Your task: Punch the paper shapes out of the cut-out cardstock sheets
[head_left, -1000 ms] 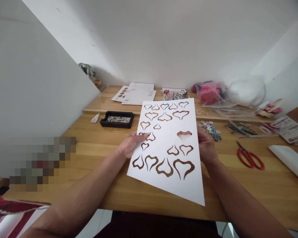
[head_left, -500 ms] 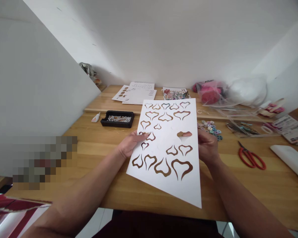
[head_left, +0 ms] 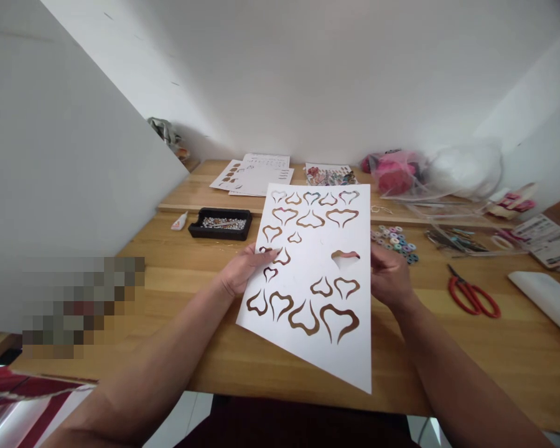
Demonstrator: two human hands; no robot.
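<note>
A white stencil sheet with rows of cut-out petal-like and heart-like shapes is held tilted above the wooden table. My left hand grips its left edge, thumb on the front and the other fingers behind it. At the right edge is my right hand, its fingers partly hidden behind the sheet. A bit of skin colour shows through the larger opening on the right side of the sheet. Table wood shows through most of the cut-outs.
Left of the sheet are a black tray of small beads and a white glue bottle. Thread spools and red-handled scissors lie to the right. More paper sheets and plastic bags are at the back.
The sheet has turned slightly, its lower right corner shifting a little left. Less of my right hand's finger shows through the large opening. Both hands keep their hold.
</note>
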